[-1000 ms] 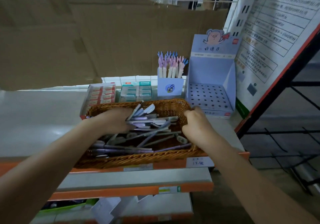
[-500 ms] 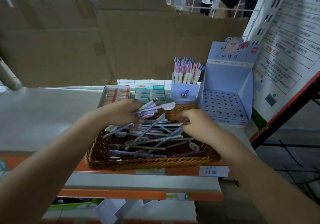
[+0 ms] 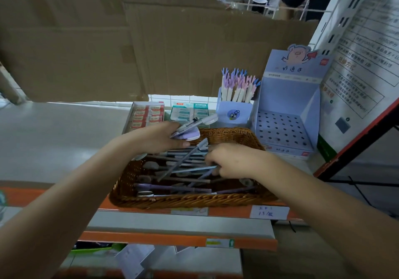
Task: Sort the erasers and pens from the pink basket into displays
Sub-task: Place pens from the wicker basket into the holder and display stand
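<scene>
The left hand [image 3: 155,137] is hovering over the back left corner of a brown woven wicker basket [image 3: 190,201], its fingers clenching a bundle of pens [image 3: 190,127] with purple and white caps; dark print on one barrel is too small to read. The right hand [image 3: 233,160] is reaching inside the basket, fingers curling round a few of the loose pens [image 3: 172,186], grey, blue and purple, that are lying across its floor. The basket is sitting on an orange-edged shelf [image 3: 151,208], whose white handwritten price tag [image 3: 268,211] is showing "13/" and more I cannot tell. Just behind are standing a red eraser box [image 3: 146,114], a teal eraser box [image 3: 190,111], a small blue pen cup [image 3: 234,113] and a pale blue perforated display box [image 3: 280,132] bearing a cartoon pig, Chinese characters and a red logo. A printed Chinese poster [image 3: 362,62] is leaning at the right.
</scene>
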